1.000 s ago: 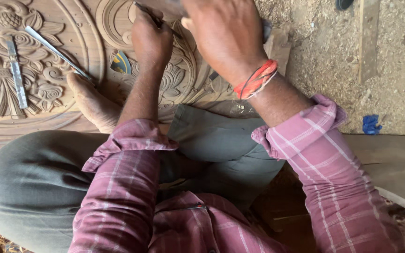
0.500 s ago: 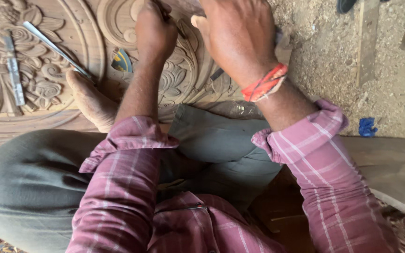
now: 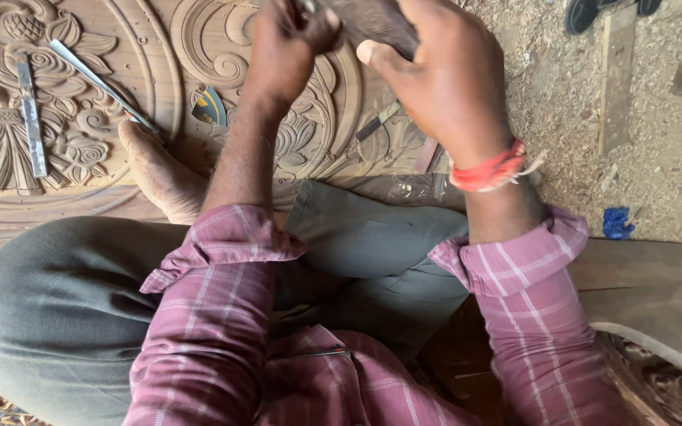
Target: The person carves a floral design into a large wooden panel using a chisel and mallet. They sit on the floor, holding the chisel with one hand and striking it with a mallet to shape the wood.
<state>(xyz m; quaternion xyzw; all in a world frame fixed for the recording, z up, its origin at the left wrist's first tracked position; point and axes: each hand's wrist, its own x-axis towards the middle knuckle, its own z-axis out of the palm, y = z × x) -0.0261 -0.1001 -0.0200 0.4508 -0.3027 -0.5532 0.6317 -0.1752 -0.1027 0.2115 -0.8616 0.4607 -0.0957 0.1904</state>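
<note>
My left hand (image 3: 284, 43) is closed in a fist over the carved wooden panel (image 3: 148, 47), gripping a thin chisel whose top just shows at the frame's upper edge. My right hand (image 3: 444, 87), with a red thread band at the wrist, holds a dark wooden mallet block (image 3: 372, 24) right beside the left fist. Both hands are above the floral scrollwork near the panel's right part. The chisel's tip is hidden.
Two flat metal chisels (image 3: 29, 118) (image 3: 100, 83) lie on the panel at left, another chisel (image 3: 378, 121) under my right hand. My bare foot (image 3: 159, 173) rests on the panel. A blue-yellow scrap (image 3: 211, 106), sawdust ground, a plank (image 3: 617, 79) and a wooden slab (image 3: 657, 292) lie around.
Both hands sit slightly lower and further right in the view. The right hand with the mallet has drawn closer to the left fist.
</note>
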